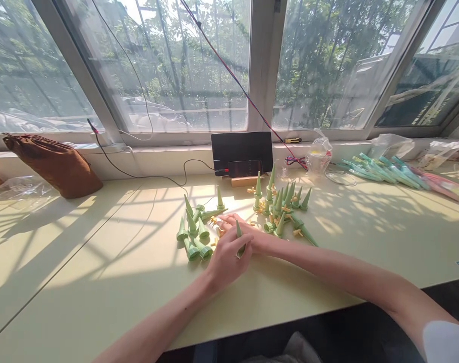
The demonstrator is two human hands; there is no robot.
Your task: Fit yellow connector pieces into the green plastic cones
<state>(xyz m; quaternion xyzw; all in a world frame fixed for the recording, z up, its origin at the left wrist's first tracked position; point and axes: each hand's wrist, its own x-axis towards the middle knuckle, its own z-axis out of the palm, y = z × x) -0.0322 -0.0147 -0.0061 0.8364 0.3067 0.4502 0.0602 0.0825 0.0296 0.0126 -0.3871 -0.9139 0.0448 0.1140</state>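
Observation:
My left hand [229, 254] is closed around a green plastic cone [239, 230], which stands point up between thumb and fingers. My right hand [239, 225] reaches across to the left just behind it, partly covered by the left hand. Its fingers are stretched out over small orange-yellow pegs [213, 221] on the table; whether a fingertip touches one is unclear. To the left of the hands lies a group of green cones [192, 225], some upright and some on their sides. On the right stands another group of green cones [278, 201], several with orange-yellow pegs on them.
A dark tablet [241, 143] with a phone [245, 168] before it stands at the back. A brown pouch [59, 164] is at the left. Along the sill are a plastic cup [319, 160], teal strips [384, 170] and clear bags. A black cable [154, 177] crosses the back.

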